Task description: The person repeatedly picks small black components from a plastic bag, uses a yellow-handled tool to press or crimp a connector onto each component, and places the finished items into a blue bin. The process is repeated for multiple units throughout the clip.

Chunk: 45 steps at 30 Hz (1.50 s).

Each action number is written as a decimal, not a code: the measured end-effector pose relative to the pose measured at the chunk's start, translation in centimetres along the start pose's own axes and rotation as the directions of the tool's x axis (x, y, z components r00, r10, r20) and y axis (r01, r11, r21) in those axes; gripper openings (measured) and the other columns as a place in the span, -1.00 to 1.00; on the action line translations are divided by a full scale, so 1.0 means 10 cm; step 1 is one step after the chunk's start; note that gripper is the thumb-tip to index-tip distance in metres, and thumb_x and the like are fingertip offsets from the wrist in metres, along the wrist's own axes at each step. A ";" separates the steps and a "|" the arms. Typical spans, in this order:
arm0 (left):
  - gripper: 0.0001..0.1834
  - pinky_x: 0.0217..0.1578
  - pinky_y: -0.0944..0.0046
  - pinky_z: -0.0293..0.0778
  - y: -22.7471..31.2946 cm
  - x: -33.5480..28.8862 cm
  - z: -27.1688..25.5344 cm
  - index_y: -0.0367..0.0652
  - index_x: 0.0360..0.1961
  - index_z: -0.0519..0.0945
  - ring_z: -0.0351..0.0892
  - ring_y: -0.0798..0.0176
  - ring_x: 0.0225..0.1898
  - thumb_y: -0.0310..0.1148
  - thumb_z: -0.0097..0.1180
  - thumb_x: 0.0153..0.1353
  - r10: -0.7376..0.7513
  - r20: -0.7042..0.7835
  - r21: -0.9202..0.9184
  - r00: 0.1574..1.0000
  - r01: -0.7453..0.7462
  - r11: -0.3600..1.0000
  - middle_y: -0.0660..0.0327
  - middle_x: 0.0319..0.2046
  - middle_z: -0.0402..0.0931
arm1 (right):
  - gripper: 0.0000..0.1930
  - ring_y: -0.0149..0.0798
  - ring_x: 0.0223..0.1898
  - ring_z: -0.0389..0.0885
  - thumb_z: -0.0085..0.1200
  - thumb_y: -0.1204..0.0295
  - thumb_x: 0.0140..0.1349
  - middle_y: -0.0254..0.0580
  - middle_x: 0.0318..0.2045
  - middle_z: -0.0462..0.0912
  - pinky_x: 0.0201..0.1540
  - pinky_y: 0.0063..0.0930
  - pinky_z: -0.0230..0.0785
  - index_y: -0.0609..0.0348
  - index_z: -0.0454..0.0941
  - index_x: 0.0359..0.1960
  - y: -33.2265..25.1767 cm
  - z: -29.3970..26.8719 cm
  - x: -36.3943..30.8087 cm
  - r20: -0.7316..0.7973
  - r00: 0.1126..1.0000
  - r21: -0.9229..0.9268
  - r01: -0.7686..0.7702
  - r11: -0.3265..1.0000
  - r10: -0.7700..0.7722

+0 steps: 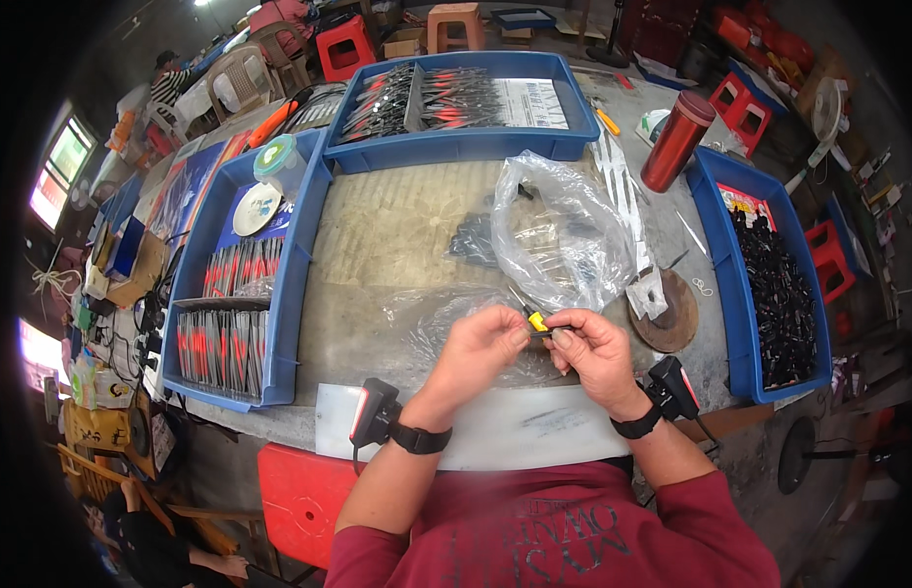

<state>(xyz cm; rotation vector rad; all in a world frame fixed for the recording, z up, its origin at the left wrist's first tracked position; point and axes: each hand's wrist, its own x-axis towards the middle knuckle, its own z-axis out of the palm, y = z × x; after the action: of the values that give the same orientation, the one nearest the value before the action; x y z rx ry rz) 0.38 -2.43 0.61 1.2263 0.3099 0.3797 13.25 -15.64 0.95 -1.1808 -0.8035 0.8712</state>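
Observation:
My two hands meet over the near middle of the table. Between them is a small yellow piece (537,321) with a thin dark part beside it. My right hand (591,355) pinches the dark part close to the yellow piece, thumb on top. The fingers of my left hand (479,351) are pressed together on the other side; what they hold is too small to make out. Just beyond my hands lies a crumpled clear plastic bag (559,235), with small dark pieces (473,240) by its left side. Clear plastic film spreads under my hands.
Blue trays stand left (304,265), at the back (456,145) and right (716,265), holding thin grey-and-red pieces, dark slender pieces and many small black parts. A red flask (677,142) and a round brown disc (676,328) are to the right. A white sheet (378,461) covers the near edge.

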 end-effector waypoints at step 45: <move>-0.90 -0.55 0.40 0.42 0.02 -0.03 -0.07 -0.32 -0.38 0.55 0.47 0.37 -0.58 -0.48 0.10 0.15 0.056 0.131 -0.283 0.990 -0.017 0.959 0.21 -0.54 0.48 | -0.86 -0.56 -0.57 0.38 0.01 0.47 0.23 -0.44 -0.59 0.48 -0.51 -0.70 0.24 0.31 0.53 -0.29 -0.06 0.13 0.07 0.087 0.914 -0.409 0.395 0.823 -0.396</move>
<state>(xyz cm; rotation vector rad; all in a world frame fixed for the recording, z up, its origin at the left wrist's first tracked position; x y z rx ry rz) -0.20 -1.92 0.63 0.9734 0.1084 0.3557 12.45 -14.56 1.89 -1.3169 -1.2271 0.3552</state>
